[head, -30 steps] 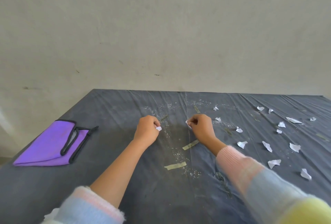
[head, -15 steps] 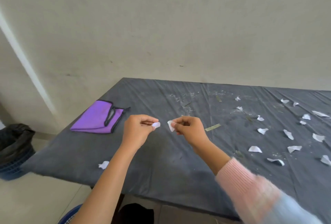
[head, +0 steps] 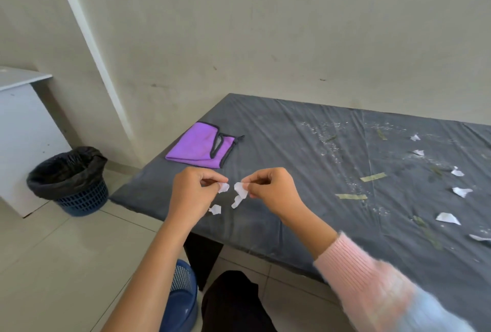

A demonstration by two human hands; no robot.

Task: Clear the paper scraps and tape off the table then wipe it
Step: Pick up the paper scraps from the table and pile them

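Both hands have left the middle of the dark grey plastic-covered table point(head: 292, 145) and are now raised above its front left corner, the view having swung left; the left hand point(head: 195, 193) pinches a small white torn paper scrap point(head: 224, 187) between thumb and forefinger, its other fingers curled; the right hand point(head: 271, 191) pinches a second white paper scrap point(head: 241, 189) in the same way, the two scraps close but apart; a third white scrap point(head: 215, 209) shows below them near the front edge, and whether the white shred point(head: 236, 202) under the right-hand scrap is joined to it cannot be told; a folded purple cloth with black trim point(head: 202, 147) lies by the left edge; olive-green tape strips point(head: 373, 177) and loose white paper scraps point(head: 462, 191) lie toward the right edge; a blue lattice bin lined with a black bag point(head: 70, 180) stands on the floor beyond the left edge.
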